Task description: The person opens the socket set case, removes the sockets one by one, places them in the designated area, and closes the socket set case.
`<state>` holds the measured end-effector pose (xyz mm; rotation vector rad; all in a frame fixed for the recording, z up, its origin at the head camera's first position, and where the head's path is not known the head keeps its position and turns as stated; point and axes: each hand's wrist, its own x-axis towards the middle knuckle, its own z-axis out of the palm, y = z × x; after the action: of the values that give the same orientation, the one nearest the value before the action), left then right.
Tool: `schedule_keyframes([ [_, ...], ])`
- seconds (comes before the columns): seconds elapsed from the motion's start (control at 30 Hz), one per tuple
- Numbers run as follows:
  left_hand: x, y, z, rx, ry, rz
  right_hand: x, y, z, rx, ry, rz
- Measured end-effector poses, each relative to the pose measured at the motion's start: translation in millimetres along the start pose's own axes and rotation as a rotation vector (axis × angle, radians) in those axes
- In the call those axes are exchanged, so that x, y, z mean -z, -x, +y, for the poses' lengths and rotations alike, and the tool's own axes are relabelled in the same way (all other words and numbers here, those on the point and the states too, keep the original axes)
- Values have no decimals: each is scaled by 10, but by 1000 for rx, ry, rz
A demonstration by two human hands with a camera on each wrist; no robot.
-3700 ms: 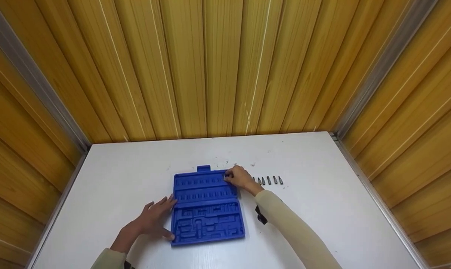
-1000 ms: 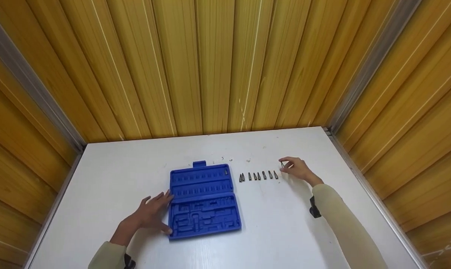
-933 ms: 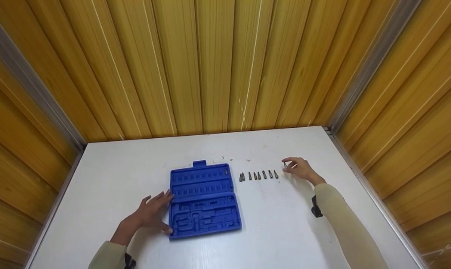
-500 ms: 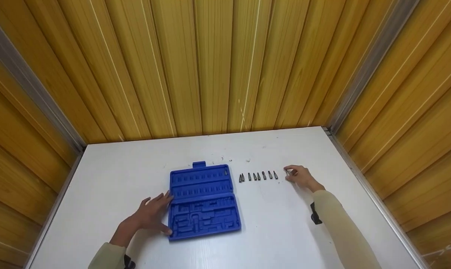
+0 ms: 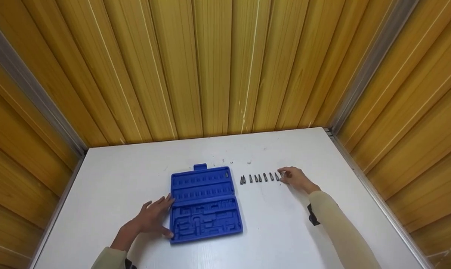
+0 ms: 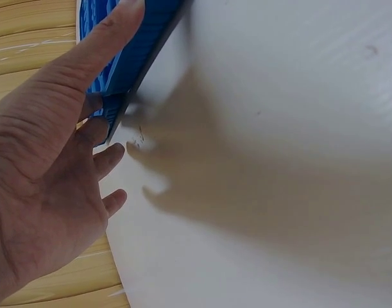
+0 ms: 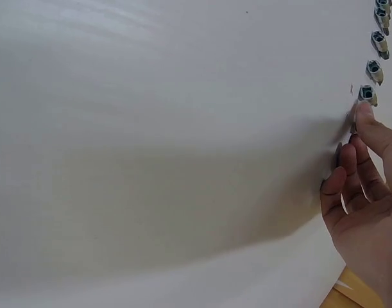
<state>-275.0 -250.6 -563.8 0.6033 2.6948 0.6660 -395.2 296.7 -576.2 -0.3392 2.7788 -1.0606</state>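
A blue plastic tool case [image 5: 204, 203] lies unfolded on the white table, its moulded slots facing up. One small bit socket [image 5: 226, 174] sits in the upper right slot. My left hand [image 5: 152, 216] rests along the case's left edge, thumb and fingers spread and mostly straight; the left wrist view shows the thumb [image 6: 112, 38] over the case's side. To the right of the case, several metal bit sockets [image 5: 265, 177] lie in a row. My right hand [image 5: 297, 180] pinches another bit socket [image 5: 282, 174] between thumb and fingers at the row's right end, partly hidden by the fingers.
The white table [image 5: 128, 168] backs onto a yellow wood-look panel wall [image 5: 218, 74], with similar walls on both sides. Small dark specks [image 5: 249, 162] dot the surface behind the case and row. A clasp tab [image 5: 200, 166] sticks out from the case's far edge.
My right hand has gone from the case's upper right slot, where a bit socket now sits, to the row's right side, then slightly left against its end. The left hand stays at the case.
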Motion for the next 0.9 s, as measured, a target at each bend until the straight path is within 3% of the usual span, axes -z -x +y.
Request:
schedule_keyframes([
  [0.2, -7, -8, -3, 2, 2, 7, 119, 36, 4, 89, 14, -16],
  [0.53, -11, 8, -32, -42, 16, 3, 257, -126, -147, 93, 19, -41],
  [0.7, -18, -2, -32, -40, 16, 6, 176, -252, -353, 114, -6, -39],
  [0.9, -20, 15, -40, -29, 33, 12, -101, -429, -683, 160, -80, -94],
])
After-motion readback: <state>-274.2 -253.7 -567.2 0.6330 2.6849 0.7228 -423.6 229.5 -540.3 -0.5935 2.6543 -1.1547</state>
